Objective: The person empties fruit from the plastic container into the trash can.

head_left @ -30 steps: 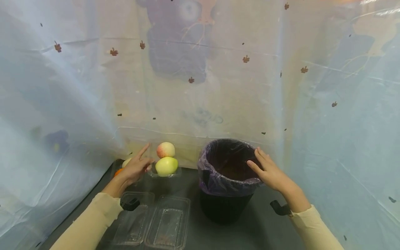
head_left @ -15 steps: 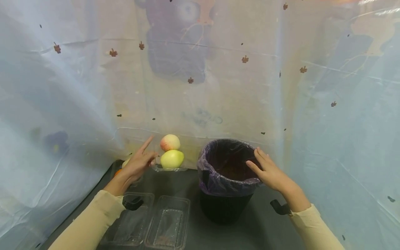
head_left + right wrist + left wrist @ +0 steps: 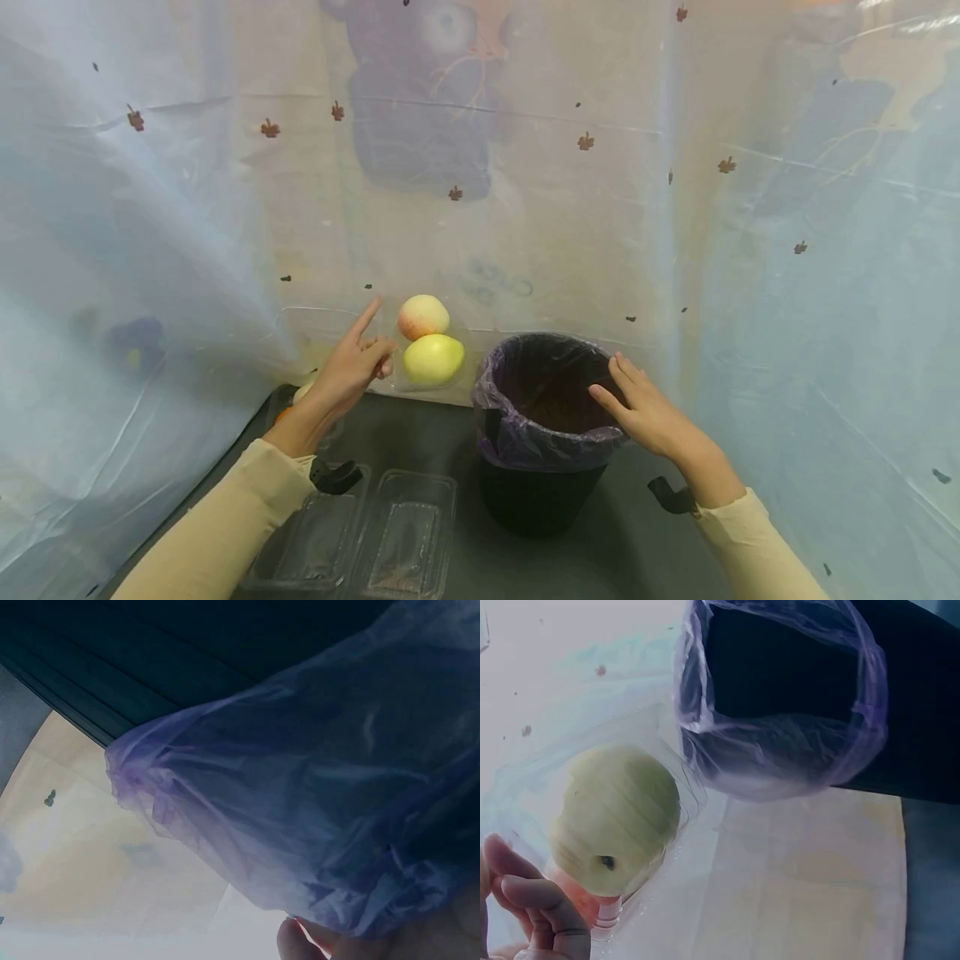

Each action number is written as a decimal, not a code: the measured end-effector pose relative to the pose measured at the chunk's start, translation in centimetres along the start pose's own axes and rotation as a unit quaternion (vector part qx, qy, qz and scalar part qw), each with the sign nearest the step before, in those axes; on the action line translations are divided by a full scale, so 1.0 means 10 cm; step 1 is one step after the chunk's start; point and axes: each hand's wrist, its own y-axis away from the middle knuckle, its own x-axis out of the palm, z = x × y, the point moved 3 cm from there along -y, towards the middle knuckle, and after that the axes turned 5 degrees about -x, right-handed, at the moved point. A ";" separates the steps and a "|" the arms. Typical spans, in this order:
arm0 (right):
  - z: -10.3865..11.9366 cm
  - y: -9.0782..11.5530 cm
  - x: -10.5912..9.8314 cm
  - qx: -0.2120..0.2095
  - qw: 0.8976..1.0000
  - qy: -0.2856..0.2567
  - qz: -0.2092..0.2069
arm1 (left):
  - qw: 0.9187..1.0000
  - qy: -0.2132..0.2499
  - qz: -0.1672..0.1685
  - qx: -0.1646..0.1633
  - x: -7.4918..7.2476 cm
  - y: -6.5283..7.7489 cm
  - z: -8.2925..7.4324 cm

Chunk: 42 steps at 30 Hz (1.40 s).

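Observation:
My left hand (image 3: 352, 367) grips the edge of a clear plastic container (image 3: 402, 383), raised off the table, with the index finger stretched out. Inside it lie a yellow-green fruit (image 3: 433, 359) and a round pale-yellow and red fruit (image 3: 423, 317), one behind the other. In the left wrist view, curled fingers (image 3: 551, 904) show beside the yellow-green fruit (image 3: 619, 817). My right hand (image 3: 660, 421) rests at the right rim of a black bin (image 3: 540, 496) lined with a purple plastic bag (image 3: 540, 450). Its fingers look straight; the bag (image 3: 300, 825) hides part of them in the right wrist view.
Two clear plastic containers (image 3: 401, 533) lie side by side on the dark table (image 3: 480, 575), left of the bin. Behind my left forearm sits another container with an orange item (image 3: 282, 414). A patterned plastic sheet (image 3: 555, 233) hangs close behind everything.
My left hand has lifted the container with the two fruits and moved it up and to the right, nearer the bin. The right hand and the bin have stayed in place.

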 end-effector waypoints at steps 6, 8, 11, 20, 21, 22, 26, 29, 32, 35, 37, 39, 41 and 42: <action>0.00 0.01 0.00 0.002 1.000 0.005 0.000 | 1.000 -0.015 -0.005 0.006 0.09 -0.05 -0.12; 0.00 0.01 0.00 0.002 1.000 0.005 0.000 | 1.000 -0.022 -0.010 0.007 0.11 -0.06 -0.15; -0.01 0.01 0.01 0.002 1.000 0.007 -0.002 | 0.999 -0.019 -0.025 0.011 0.16 -0.08 -0.20; -0.01 0.01 0.00 0.000 1.000 0.005 -0.001 | 0.998 0.003 -0.054 0.040 0.31 -0.16 -0.35; -0.01 0.01 0.00 0.000 1.000 0.005 0.000 | 0.997 0.003 -0.058 0.042 0.33 -0.17 -0.36; -0.01 0.01 0.00 0.000 1.000 0.005 -0.001 | 0.997 0.000 -0.063 0.045 0.34 -0.18 -0.37; 0.00 0.01 0.00 0.000 1.000 0.004 -0.002 | 0.996 -0.008 -0.078 0.053 0.40 -0.21 -0.40; -0.01 0.01 0.00 0.001 1.000 0.002 -0.003 | 0.995 -0.014 -0.086 0.057 0.43 -0.24 -0.42; -0.01 0.00 0.01 0.001 1.000 0.002 -0.002 | 0.993 -0.022 -0.094 0.066 0.45 -0.28 -0.43; -0.01 0.00 0.01 -0.001 1.000 0.001 -0.002 | 0.990 -0.038 -0.104 0.083 0.47 -0.31 -0.44; -0.02 0.00 0.01 -0.001 1.000 -0.001 -0.002 | 0.988 -0.051 -0.110 0.096 0.49 -0.32 -0.45; -0.02 0.00 0.01 -0.002 1.000 -0.003 -0.002 | 0.986 -0.064 -0.112 0.107 0.52 -0.32 -0.45; -0.03 0.00 0.01 -0.002 1.000 -0.004 -0.002 | 0.985 -0.070 -0.110 0.116 0.54 -0.33 -0.45; -0.03 0.00 0.01 -0.003 1.000 -0.004 -0.002 | 0.984 -0.072 -0.110 0.119 0.56 -0.33 -0.45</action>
